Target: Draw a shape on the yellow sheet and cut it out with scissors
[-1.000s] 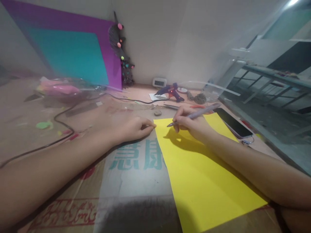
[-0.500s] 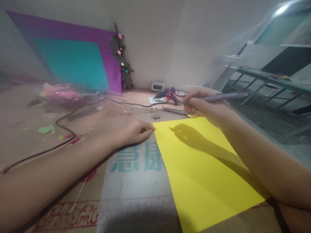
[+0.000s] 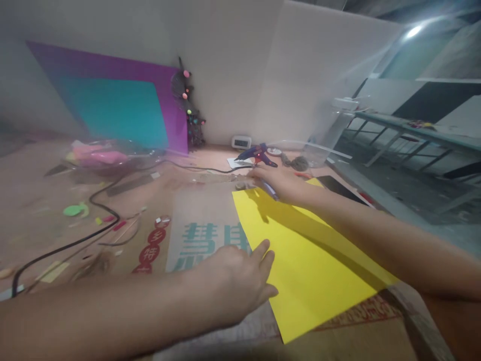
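Note:
A yellow sheet [image 3: 311, 260] lies aslant on the cardboard-covered table. My left hand [image 3: 240, 281] is spread over the sheet's left edge, its fingers apart and nothing held. Beyond the sheet's far edge, my right hand [image 3: 272, 181] is bent down near a small round object [image 3: 240, 185]. A pen [image 3: 269, 190] shows under the right hand, whose fingertips are blurred and partly hidden; the pen appears held in it. The right arm casts a shadow across the yellow paper.
A glue gun [image 3: 259, 154] rests by a white clock [image 3: 241, 142]. Its black cable [image 3: 101, 204] crosses the left side among paper scraps. A purple and teal board [image 3: 116, 108] leans on the wall. A dark flat piece [image 3: 343, 190] lies right of the sheet.
My left hand has left the sheet's far left corner, come nearer and spread its fingers. My right hand has moved left and down with the pen, which now points towards me.

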